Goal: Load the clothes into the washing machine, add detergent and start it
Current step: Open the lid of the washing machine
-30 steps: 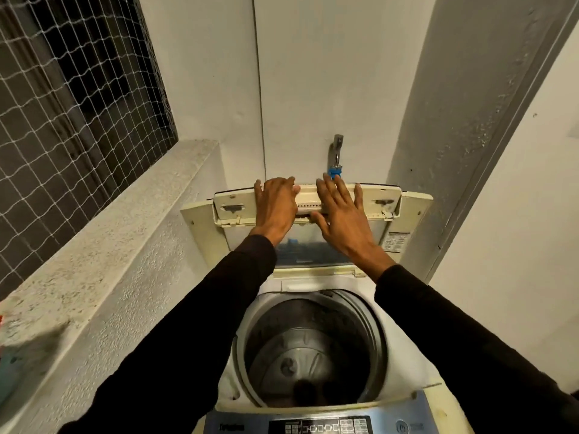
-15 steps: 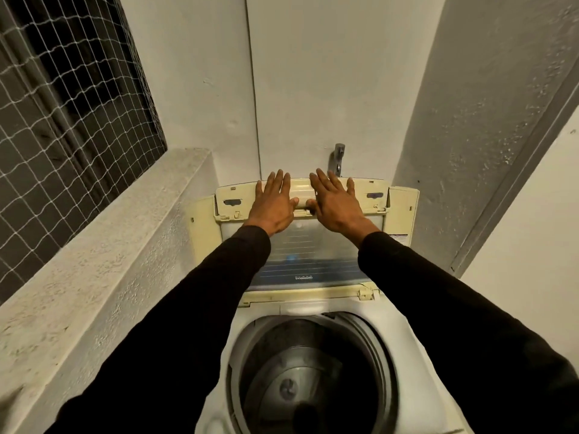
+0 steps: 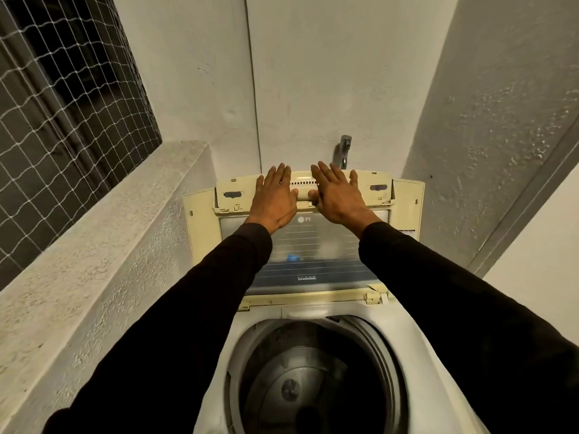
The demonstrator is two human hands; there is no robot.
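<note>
A top-loading washing machine [image 3: 219, 355] stands below me with its yellowed folding lid [image 3: 404, 198] raised against the back wall. My left hand [image 3: 274, 200] and my right hand [image 3: 336, 197] lie flat on the lid's upper edge, fingers spread, thumbs near the central handle strip. Neither hand holds anything. The steel drum [image 3: 300, 380] is open below my arms and looks empty of clothes. No clothes or detergent are in view.
A metal tap [image 3: 344, 151] sticks out of the wall just behind the lid. A rough concrete ledge [image 3: 94, 239] runs along the left under a netted window [image 3: 62, 104]. A textured wall and door frame [image 3: 517, 198] close the right side.
The lid has swung further back toward the wall under both hands. My view has tilted up, so the control panel has dropped out of the frame.
</note>
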